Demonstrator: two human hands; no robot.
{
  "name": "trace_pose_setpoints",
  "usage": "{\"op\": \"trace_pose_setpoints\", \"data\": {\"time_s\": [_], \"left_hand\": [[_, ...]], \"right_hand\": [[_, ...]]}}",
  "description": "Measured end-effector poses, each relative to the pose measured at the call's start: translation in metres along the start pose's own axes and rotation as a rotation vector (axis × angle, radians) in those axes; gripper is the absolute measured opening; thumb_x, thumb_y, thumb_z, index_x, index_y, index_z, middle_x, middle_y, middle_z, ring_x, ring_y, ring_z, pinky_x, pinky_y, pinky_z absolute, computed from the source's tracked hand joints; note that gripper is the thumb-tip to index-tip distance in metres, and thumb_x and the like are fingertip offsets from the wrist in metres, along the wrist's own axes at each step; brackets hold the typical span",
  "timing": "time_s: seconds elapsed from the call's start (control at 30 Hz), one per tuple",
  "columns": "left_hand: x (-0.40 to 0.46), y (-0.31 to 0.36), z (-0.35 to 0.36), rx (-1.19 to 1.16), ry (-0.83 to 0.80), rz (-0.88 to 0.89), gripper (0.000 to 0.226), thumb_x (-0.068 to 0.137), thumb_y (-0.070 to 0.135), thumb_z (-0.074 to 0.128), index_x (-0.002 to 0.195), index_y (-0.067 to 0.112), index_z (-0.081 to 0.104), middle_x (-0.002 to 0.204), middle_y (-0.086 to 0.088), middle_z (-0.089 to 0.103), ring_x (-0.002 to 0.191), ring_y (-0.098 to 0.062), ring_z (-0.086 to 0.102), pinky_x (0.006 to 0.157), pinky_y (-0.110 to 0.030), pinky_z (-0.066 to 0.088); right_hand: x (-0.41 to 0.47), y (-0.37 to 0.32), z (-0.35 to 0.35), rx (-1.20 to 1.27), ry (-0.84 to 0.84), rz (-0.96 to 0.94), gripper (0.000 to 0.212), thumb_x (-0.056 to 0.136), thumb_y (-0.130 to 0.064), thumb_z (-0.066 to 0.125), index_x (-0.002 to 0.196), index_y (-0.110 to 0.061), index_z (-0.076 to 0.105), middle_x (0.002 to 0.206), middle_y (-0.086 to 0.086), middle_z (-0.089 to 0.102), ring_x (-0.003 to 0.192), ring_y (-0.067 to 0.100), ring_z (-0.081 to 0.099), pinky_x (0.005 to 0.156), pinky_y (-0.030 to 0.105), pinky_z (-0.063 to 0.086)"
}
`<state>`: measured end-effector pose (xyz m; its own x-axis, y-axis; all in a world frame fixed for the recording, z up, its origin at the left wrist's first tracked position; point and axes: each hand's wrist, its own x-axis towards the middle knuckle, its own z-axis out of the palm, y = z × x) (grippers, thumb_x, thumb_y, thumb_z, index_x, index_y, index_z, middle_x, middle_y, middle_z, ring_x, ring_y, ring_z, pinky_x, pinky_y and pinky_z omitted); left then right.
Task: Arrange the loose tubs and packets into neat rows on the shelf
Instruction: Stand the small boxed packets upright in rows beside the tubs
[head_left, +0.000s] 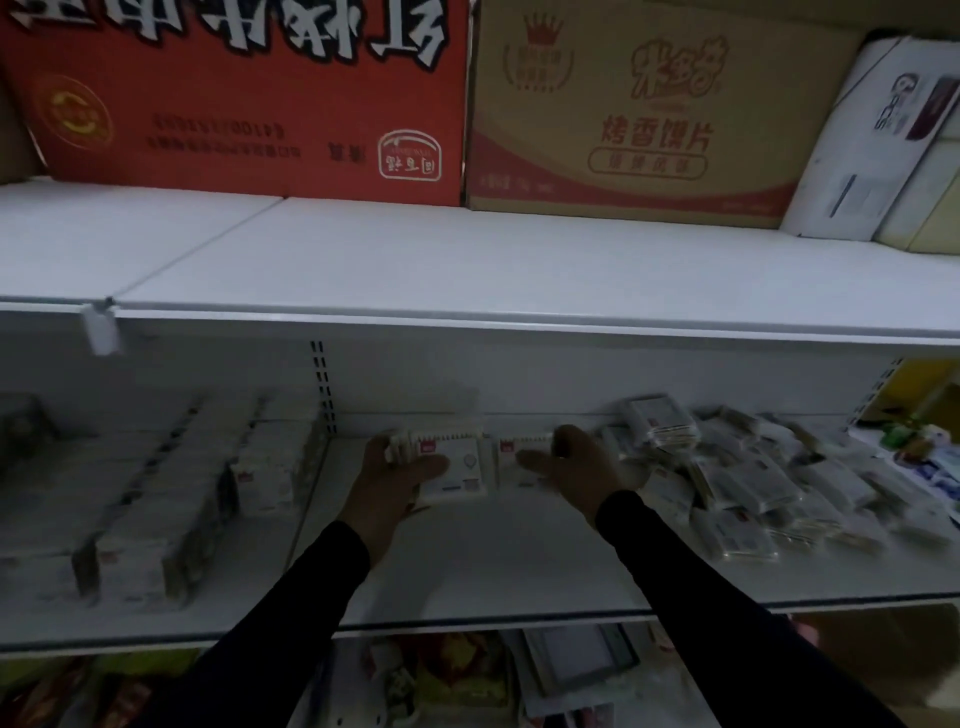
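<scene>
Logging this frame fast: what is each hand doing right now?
Left hand: fingers and thumb curled round a white tub, holding it on the shelf.
Right hand: fingers fairly straight, resting on a second tub; no clear grip.

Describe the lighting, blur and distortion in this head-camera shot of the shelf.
Head view: dim and soft throughout; the upper shelf catches most light, while the neat rows at left sit in shadow and blur; print on the loose packets is unreadable; wide-angle bending curves the shelf edges.
</scene>
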<state>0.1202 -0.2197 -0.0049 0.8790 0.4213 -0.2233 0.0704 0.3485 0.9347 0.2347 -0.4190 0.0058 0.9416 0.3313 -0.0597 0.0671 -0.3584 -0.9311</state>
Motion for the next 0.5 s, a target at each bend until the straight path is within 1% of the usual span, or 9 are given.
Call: {"op": "trace_pose_setpoints", "data": {"time_s": [0.07,0.1,0.13,0.17,0.23,0.3,0.33,0.4,0.5], "left_hand": [[-0.009,0.01,-0.015,-0.007,-0.045,0.01,0.084,0.067,0.024,0.087,0.138,0.023,0.043,0.129,-0.004,0.061,0.103,-0.025,0.067,0.081,-0.044,0.058],[-0.014,0.016,-0.025,-0.012,-0.063,0.012,0.088,0.063,0.027,0.088,0.139,0.024,0.044,0.13,-0.004,0.061,0.103,-0.024,0.068,0.08,-0.043,0.059],[-0.018,0.021,-0.035,-0.012,-0.081,0.024,0.084,0.065,0.026,0.087,0.138,0.024,0.045,0.13,-0.003,0.061,0.103,-0.024,0.069,0.079,-0.041,0.058],[-0.023,0.027,-0.045,-0.004,-0.089,0.043,0.075,0.072,0.021,0.083,0.136,0.023,0.046,0.128,-0.003,0.062,0.102,-0.024,0.069,0.079,-0.041,0.058],[-0.034,0.039,-0.069,0.005,-0.1,0.063,0.061,0.081,0.013,0.075,0.134,0.021,0.045,0.124,-0.003,0.064,0.102,-0.025,0.068,0.082,-0.043,0.057],[-0.044,0.052,-0.096,0.012,-0.103,0.078,0.06,0.082,0.011,0.074,0.134,0.017,0.046,0.124,-0.007,0.065,0.103,-0.026,0.068,0.084,-0.044,0.057],[-0.048,0.058,-0.11,0.024,-0.104,0.093,0.058,0.082,0.011,0.073,0.134,0.015,0.047,0.123,-0.009,0.066,0.102,-0.026,0.069,0.082,-0.042,0.057],[-0.056,0.068,-0.138,0.046,-0.096,0.113,0.051,0.084,0.011,0.071,0.13,0.014,0.049,0.12,-0.009,0.067,0.098,-0.024,0.07,0.074,-0.037,0.057],[-0.069,0.083,-0.172,0.057,-0.064,0.149,0.036,0.086,0.007,0.067,0.119,0.016,0.053,0.108,-0.005,0.07,0.086,-0.014,0.072,0.065,-0.031,0.056]], "right_hand": [[-0.012,-0.01,0.016,0.035,-0.03,-0.015,0.026,0.079,-0.017,0.077,0.077,-0.017,0.051,0.076,0.001,0.059,0.068,0.018,0.059,0.072,0.04,0.056],[-0.019,-0.015,0.024,0.057,-0.046,-0.02,0.022,0.079,-0.018,0.077,0.085,-0.02,0.055,0.086,0.004,0.064,0.077,0.021,0.064,0.078,0.044,0.058],[-0.026,-0.021,0.034,0.057,-0.061,-0.027,0.022,0.08,-0.019,0.076,0.09,-0.022,0.057,0.093,0.005,0.066,0.083,0.024,0.066,0.08,0.045,0.057],[-0.034,-0.028,0.045,0.068,-0.07,-0.03,0.023,0.08,-0.019,0.076,0.093,-0.024,0.058,0.096,0.006,0.066,0.086,0.024,0.066,0.081,0.045,0.057],[-0.048,-0.037,0.068,0.094,-0.082,-0.022,0.025,0.082,-0.017,0.075,0.097,-0.024,0.057,0.1,0.005,0.065,0.084,0.02,0.067,0.075,0.035,0.058],[-0.064,-0.047,0.094,0.069,-0.097,-0.034,0.029,0.083,-0.018,0.074,0.105,-0.02,0.055,0.102,0.002,0.065,0.081,0.013,0.066,0.066,0.021,0.054],[-0.07,-0.05,0.106,0.011,-0.093,-0.053,0.032,0.083,-0.022,0.074,0.109,-0.019,0.055,0.104,0.0,0.065,0.085,0.012,0.065,0.066,0.016,0.051],[-0.079,-0.052,0.131,-0.062,-0.083,-0.074,0.039,0.082,-0.029,0.075,0.114,-0.021,0.054,0.11,-0.001,0.064,0.096,0.014,0.063,0.074,0.017,0.048],[-0.09,-0.058,0.168,-0.091,-0.079,-0.107,0.038,0.079,-0.032,0.076,0.11,-0.025,0.055,0.113,-0.004,0.062,0.103,0.015,0.06,0.082,0.022,0.047]]}}
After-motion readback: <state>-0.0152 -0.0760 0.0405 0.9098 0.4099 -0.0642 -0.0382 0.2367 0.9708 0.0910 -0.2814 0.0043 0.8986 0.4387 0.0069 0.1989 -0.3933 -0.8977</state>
